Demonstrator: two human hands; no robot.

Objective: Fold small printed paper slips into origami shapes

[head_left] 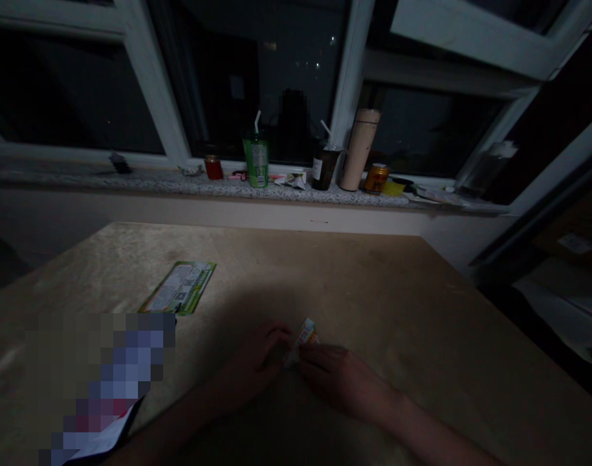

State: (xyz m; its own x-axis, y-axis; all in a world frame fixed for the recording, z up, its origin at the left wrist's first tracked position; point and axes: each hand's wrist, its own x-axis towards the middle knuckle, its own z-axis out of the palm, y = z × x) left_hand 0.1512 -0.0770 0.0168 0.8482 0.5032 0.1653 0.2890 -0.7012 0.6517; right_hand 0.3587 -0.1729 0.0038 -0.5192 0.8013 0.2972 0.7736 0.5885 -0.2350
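Note:
A small printed packet (307, 332), white with orange and yellow, lies on the wooden table (373, 291) in front of me. It may be a folded piece of paper; the dim light hides its exact kind. My right hand (341, 375) covers its lower right part, fingers together and closed on it. At the packet's left side is my left hand (264, 356), its fingers bent and a gap between fingertips and thumb. Whether those fingertips touch the packet's edge is too dark to see.
A green printed card or flat package (182, 288) lies at the table's left, near a pixelated object (125, 369). Along the granite windowsill (296, 193) stand a green cup (257, 162), a dark cup (323, 168), a pinkish bottle (360, 149), an orange can (376, 179) and a red jar (213, 167).

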